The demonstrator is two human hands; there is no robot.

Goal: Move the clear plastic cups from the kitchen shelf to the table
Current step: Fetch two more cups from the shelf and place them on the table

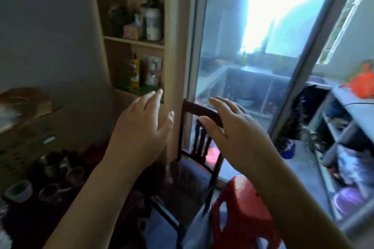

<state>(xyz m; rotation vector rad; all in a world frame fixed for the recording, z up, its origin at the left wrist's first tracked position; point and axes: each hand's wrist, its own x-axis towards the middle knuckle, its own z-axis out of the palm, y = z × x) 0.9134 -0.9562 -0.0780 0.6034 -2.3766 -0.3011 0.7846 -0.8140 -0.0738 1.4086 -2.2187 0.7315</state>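
Dim room; wooden shelf (129, 26) beside a glass door (253, 46). Both hands, left hand (139, 127) and right hand (236, 133), are being held empty, fingers spread, below the shelf. Cups there cannot be told apart, blurred.

No text, brand, number or sign is legible in this view. The cardboard box (30, 137) at left carries a pale label patch and dark green print, both blurred beyond reading. The white bottle (153, 24) on the upper shelf (133, 41) and the yellow bottle (135, 70) on the shelf below show label areas, but no characters can be resolved.
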